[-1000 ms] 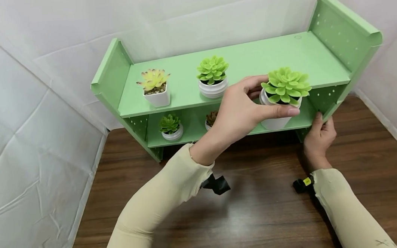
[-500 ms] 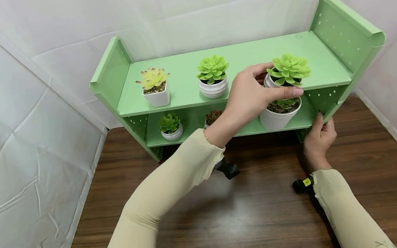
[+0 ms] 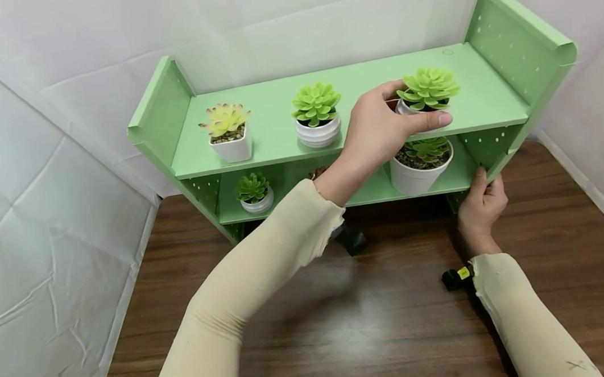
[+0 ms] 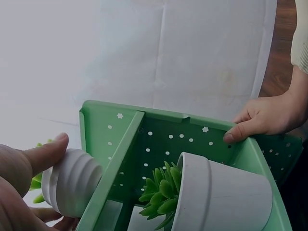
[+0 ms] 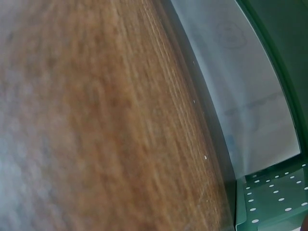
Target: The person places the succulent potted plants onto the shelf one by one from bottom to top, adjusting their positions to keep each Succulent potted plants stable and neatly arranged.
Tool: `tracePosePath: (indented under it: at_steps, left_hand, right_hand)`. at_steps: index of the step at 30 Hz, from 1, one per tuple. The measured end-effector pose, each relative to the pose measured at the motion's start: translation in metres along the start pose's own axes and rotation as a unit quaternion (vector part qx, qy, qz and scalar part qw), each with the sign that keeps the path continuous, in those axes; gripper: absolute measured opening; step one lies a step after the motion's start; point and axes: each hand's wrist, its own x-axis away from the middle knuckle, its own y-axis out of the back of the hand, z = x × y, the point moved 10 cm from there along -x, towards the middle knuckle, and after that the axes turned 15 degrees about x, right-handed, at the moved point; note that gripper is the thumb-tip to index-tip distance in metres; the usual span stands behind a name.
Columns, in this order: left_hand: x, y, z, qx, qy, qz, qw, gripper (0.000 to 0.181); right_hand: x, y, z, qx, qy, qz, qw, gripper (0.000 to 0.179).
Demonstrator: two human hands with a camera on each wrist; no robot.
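My left hand (image 3: 377,122) grips a potted succulent (image 3: 430,88) with bright green leaves and a ribbed white pot, thumb on the front and fingers behind. It stands at the front of the top board, toward the right end of the green shelf (image 3: 378,70). In the left wrist view the ribbed pot (image 4: 77,185) is tilted by the camera angle, its base right at the board. My right hand (image 3: 482,207) holds the lower front edge of the shelf's right side panel (image 3: 523,57), thumb in front. The right wrist view shows mostly tabletop and shelf underside.
Left on the top board stand a yellow succulent (image 3: 232,141) in a square pot and a green one (image 3: 317,116). Below are a small succulent (image 3: 255,194), a brown one (image 3: 317,172) partly hidden by my left arm, and a larger white pot (image 3: 416,177). The table (image 3: 340,323) is dark wood.
My left hand has carried the succulent up and back, from in front of the larger lower pot onto the top board's front. That lower plant is now uncovered. The right hand keeps its hold.
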Motion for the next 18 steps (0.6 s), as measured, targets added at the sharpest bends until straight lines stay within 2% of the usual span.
tracePosePath:
  at_steps: [5, 9, 13, 18]
  left_hand:
    - [-0.005, -0.002, 0.000, -0.002, 0.014, 0.003, 0.9999, 0.092]
    - [-0.003, -0.002, 0.002, -0.002, 0.012, 0.010, 0.9999, 0.099]
    - [0.005, -0.001, 0.000, -0.016, -0.018, 0.016, 0.9996, 0.104]
    - [0.018, -0.001, -0.002, -0.038, -0.056, 0.004, 0.9977, 0.110]
  right_hand:
    - [0.001, -0.003, -0.002, 0.002, -0.003, 0.004, 1.0000, 0.027]
    - [0.002, -0.005, -0.001, 0.007, -0.003, 0.008, 0.9999, 0.027]
    - [0.002, -0.002, 0.001, 0.006, 0.002, 0.000, 1.0000, 0.027]
    - [0.000, 0.000, -0.003, 0.010, 0.000, -0.005, 0.9999, 0.025]
